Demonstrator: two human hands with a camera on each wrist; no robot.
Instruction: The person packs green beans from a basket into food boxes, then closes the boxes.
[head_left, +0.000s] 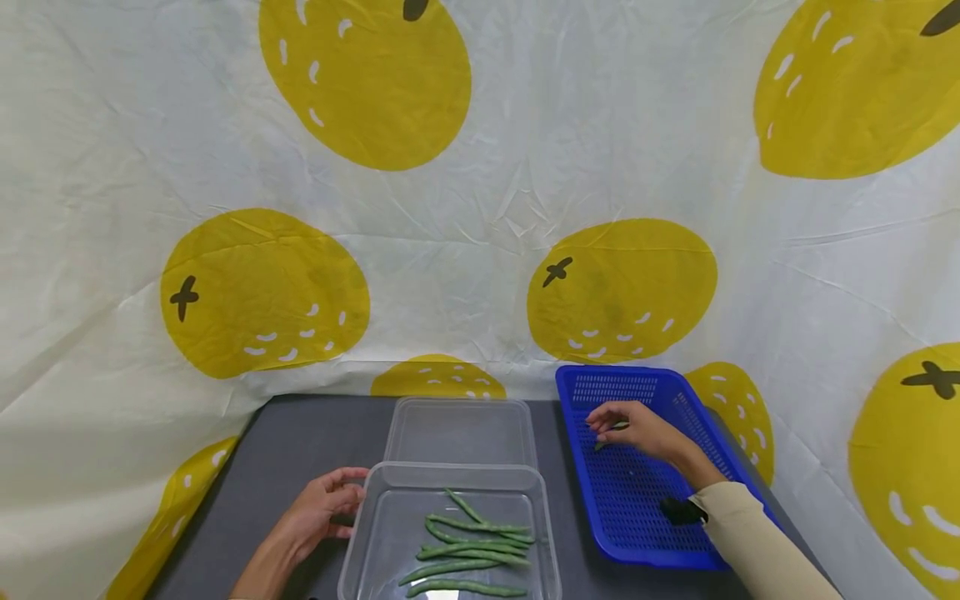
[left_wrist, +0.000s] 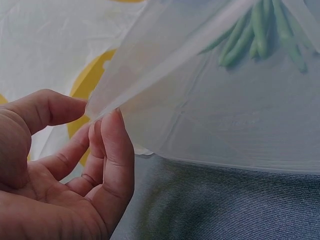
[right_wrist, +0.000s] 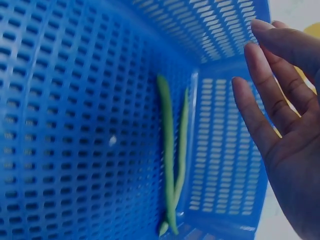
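In the head view my left hand (head_left: 322, 508) is at the left side of a clear plastic container (head_left: 381, 473), its loosely bent fingers touching the wall near the rim. The left wrist view shows the thumb and fingertips (left_wrist: 118, 120) at the container's edge. Several green beans (head_left: 468, 565) lie inside, roughly side by side. My right hand (head_left: 633, 427) hovers over the far part of a blue plastic basket (head_left: 592, 508), fingers loosely bent and nothing between them. Two green beans (right_wrist: 169, 145) lie in the basket along its end wall, near that hand.
A clear plastic lid or second tray (head_left: 461, 429) lies behind the container. The dark grey table (head_left: 315, 433) carries everything. A white cloth (head_left: 450, 283) printed with yellow fruit hangs behind and at the sides. A small black device (head_left: 678, 510) sits by the right wrist.
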